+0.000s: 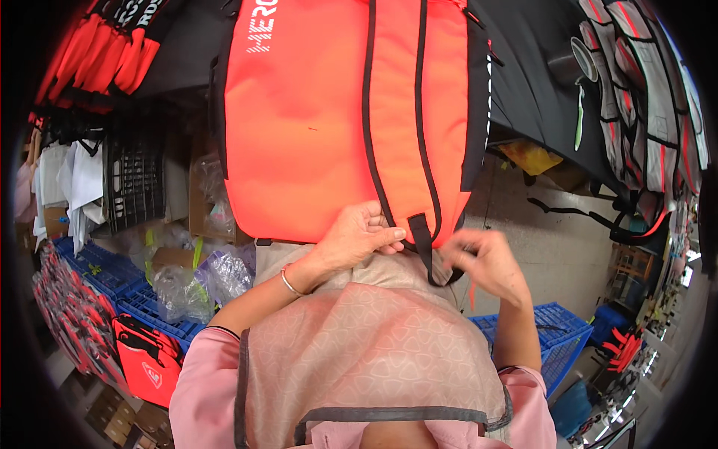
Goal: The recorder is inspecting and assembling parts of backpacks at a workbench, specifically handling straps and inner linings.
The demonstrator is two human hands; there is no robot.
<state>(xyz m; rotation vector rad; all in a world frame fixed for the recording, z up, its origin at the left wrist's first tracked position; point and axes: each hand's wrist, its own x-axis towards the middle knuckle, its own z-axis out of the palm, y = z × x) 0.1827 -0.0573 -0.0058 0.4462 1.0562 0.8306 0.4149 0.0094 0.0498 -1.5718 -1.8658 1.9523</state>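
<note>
A bright orange-red backpack [299,135] with black side panels lies on the table in front of me, its lower end toward my lap. A padded shoulder strap [396,112] with black edging runs down it. From the strap's lower end hangs a black webbing strap [423,247], which loops toward my right. My left hand [359,236] is closed, thumb and fingers pinching at the lower end of the shoulder strap. Beside the webbing loop my right hand [486,262] has curled fingers, slightly blurred. What they pinch is too small to make out. A thin orange strip [472,295] shows below them.
Grey straps with red lines [636,82] hang over the black table cover [535,97] at right, near a grey cup [583,60]. Blue crates [553,337] stand low on both sides. Plastic bags [179,292] and a red bag [146,359] sit at left.
</note>
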